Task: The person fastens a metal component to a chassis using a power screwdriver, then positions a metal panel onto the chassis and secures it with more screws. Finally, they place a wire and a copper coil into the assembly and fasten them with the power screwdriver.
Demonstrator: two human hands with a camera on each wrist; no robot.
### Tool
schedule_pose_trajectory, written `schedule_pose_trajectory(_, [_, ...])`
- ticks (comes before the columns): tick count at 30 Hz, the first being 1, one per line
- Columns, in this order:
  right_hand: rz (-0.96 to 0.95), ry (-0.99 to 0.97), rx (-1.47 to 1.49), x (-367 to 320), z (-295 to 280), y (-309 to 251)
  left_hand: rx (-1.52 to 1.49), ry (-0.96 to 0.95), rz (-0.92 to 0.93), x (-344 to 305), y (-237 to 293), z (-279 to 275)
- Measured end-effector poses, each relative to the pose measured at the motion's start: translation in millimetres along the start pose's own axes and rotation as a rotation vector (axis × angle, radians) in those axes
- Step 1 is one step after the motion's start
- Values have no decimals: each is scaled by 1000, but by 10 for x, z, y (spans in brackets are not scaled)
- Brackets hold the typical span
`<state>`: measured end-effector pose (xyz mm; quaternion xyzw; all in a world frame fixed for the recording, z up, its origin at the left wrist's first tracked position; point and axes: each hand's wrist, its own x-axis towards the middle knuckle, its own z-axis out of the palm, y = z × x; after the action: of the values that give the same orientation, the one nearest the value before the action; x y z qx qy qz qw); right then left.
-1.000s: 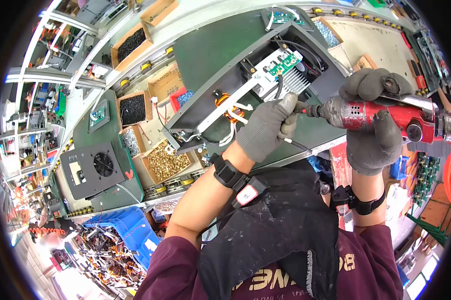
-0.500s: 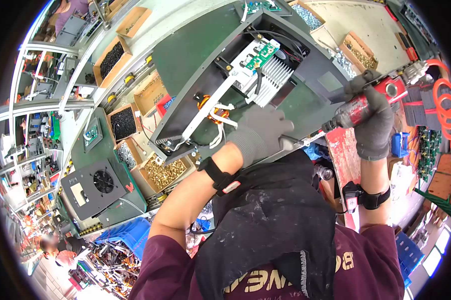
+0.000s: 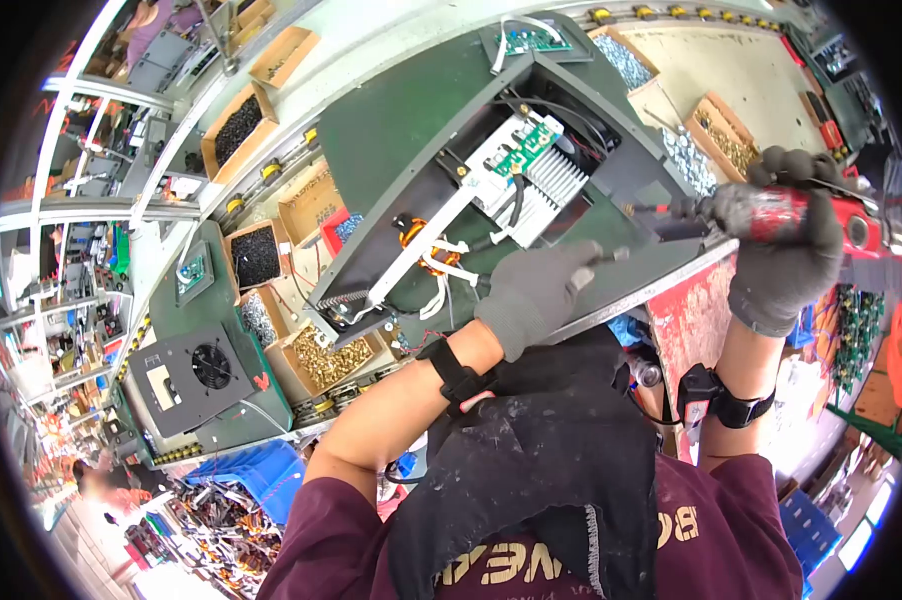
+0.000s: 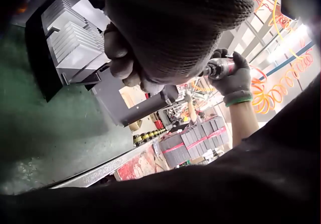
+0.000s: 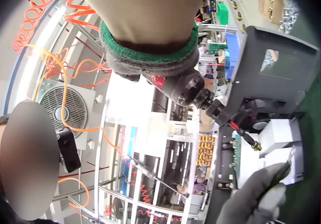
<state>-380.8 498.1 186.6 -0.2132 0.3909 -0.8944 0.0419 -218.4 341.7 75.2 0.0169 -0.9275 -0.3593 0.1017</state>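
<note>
The left hand (image 3: 536, 295) is over the front part of an open grey metal casing (image 3: 661, 165), its thumb and fingers round a thin dark piece (image 4: 169, 94) too unclear to identify. To its right, the right hand (image 3: 789, 245) grips a red power driver (image 3: 777, 214) whose bit points left towards the casing. A brass-coloured screw (image 5: 256, 146) sits on the bit's tip in the right wrist view, apart from the left hand (image 5: 256, 196). Inside the casing are a finned heatsink (image 3: 541, 195), a green circuit board (image 3: 527, 150) and a copper coil (image 3: 421, 245).
Boxes of brass screws (image 3: 326, 360), black screws (image 3: 254, 257) and silver screws (image 3: 626, 60) surround the green mat (image 3: 371, 120). A grey panel with a fan (image 3: 186, 380) lies at the left. A blue bin (image 3: 261, 475) stands below the bench edge.
The driver first had its bit at the left hand's fingers, dropped down and away, then came up to point left. The left hand moved left, then slightly right.
</note>
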Motion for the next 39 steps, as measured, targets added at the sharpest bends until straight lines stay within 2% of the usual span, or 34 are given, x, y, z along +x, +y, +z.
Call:
schedule_pose_trajectory(2, [-40,5,-19,115,76,23,-534,63,-287,185,54,-267])
schedule_pose_trajectory(4, [-59,-40,93,184,224,104,-995,76,-529,304,16,-523])
schedule_pose_trajectory(6, [-61,-104,9,228,277,258,-1266,37,-610,333,-85,-731])
schedule_pose_trajectory(8, [-52,-143,13,218,421,444,-1323,20,-598,334,-168,-792])
schedule_pose_trajectory(10, [-54,-169,4,230,521,563,-1508,-54,-579,312,-225,-844])
schedule_pose_trajectory(12, [27,-238,-35,227,564,645,-1536,-37,-604,311,-280,-845])
schedule_pose_trajectory(13, [-8,-163,-22,207,631,697,-1606,-80,-597,312,-337,-837])
schedule_pose_trajectory(14, [1,-165,-21,200,655,741,-1680,-126,-587,321,-382,-835])
schedule_pose_trajectory(16, [-117,-233,-44,201,664,822,-1713,-163,-590,368,-477,-853])
schedule_pose_trajectory(17, [-165,-319,-86,215,642,841,-1754,-228,-599,396,-554,-832])
schedule_pose_trajectory(18, [-159,-322,-89,255,598,877,-1792,-294,-607,421,-608,-817])
schedule_pose_trajectory(19, [-182,-450,-179,300,545,920,-1799,-292,-608,519,-509,-894])
schedule_pose_trajectory(21, [-141,-424,-291,236,589,968,-925,-285,-886,769,-279,-979])
schedule_pose_trajectory(22, [-133,-425,-298,253,583,994,-934,-288,-889,776,-282,-877])
schedule_pose_trajectory(24, [-63,-380,-387,307,576,1068,409,31,-439,736,-259,-691])
schedule_pose_trajectory(25, [-71,-405,-311,348,607,1126,339,-71,-550,794,-251,-696])
schedule_pose_trajectory(26, [-69,-407,-311,354,608,1142,338,-71,-552,788,-272,-678])
schedule_pose_trajectory(28, [84,-334,-320,355,606,1161,332,-32,-544,742,-313,-618])
schedule_pose_trajectory(34, [239,-317,-325,432,694,1169,182,34,-502,602,-398,-556])
schedule_pose_trajectory(38, [262,-261,-357,456,822,1251,228,-39,-519,516,-271,-523])
schedule_pose_trajectory(39, [243,-315,-378,484,851,1287,345,-59,-435,460,-242,-515])
